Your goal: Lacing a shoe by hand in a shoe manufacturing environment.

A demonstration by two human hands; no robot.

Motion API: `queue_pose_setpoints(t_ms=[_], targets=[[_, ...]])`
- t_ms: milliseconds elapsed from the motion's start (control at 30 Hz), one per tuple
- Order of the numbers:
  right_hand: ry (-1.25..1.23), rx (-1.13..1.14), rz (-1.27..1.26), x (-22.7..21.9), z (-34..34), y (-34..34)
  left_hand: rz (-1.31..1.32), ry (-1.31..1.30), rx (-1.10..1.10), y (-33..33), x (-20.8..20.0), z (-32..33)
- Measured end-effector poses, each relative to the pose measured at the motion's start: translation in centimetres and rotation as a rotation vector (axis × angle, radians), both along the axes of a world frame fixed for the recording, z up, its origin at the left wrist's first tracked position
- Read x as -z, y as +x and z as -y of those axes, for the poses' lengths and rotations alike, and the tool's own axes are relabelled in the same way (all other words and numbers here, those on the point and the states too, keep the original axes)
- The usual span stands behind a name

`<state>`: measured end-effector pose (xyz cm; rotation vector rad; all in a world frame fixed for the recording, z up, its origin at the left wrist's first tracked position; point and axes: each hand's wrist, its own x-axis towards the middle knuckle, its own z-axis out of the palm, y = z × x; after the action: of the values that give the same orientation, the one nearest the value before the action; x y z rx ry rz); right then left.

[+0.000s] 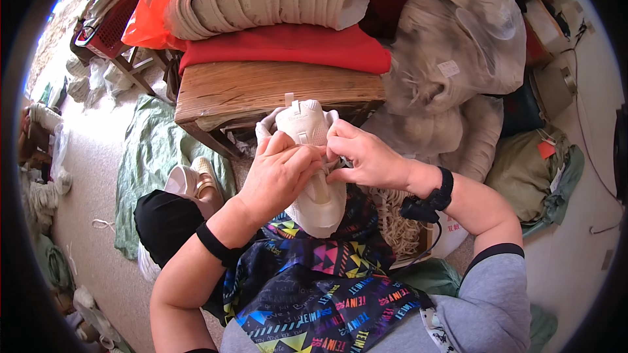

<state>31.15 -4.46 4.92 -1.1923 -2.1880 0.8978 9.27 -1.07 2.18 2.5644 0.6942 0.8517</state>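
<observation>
A pale off-white sneaker (pixel 316 212) rests on my lap, its toe toward me and its tongue (pixel 303 119) standing up at the far end. My left hand (pixel 280 165) lies over the left side of the lacing area, fingers bent and closed on the shoe. From the right, my right hand (pixel 367 157) meets it with thumb and forefinger pinched close together at the eyelet edge. Whatever is in that pinch is too small to make out. The fingertips of both hands nearly touch over the middle of the shoe and hide part of the lacing.
Beyond the shoe stands a wooden bench (pixel 275 88) with red cloth (pixel 288 49) and stacked beige shoe parts (pixel 268 3). A plastic bag (pixel 458 33) bulges at its right. Pale laces (pixel 400 225) lie right of my lap; a green sheet (pixel 147 157) covers floor at left.
</observation>
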Motion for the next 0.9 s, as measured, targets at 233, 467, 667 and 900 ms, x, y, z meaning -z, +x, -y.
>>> queue_pose_setpoints(t_ms=[233,467,667,900], targets=[[-0.053,0.013,0.025,-0.1,-0.3,0.3,0.008,0.042,-0.027,0.3,0.4,0.0],[-0.121,0.025,0.25,-1.7,-0.9,-0.4,0.014,0.042,-0.023,0.4,0.0,0.2],[-0.115,0.07,0.306,-1.1,-0.9,-1.2,-0.015,0.064,-0.032,0.1,-0.1,0.2],[-0.144,0.09,0.106,0.2,-0.5,-0.9,0.012,0.077,-0.015,-0.1,0.2,0.0]])
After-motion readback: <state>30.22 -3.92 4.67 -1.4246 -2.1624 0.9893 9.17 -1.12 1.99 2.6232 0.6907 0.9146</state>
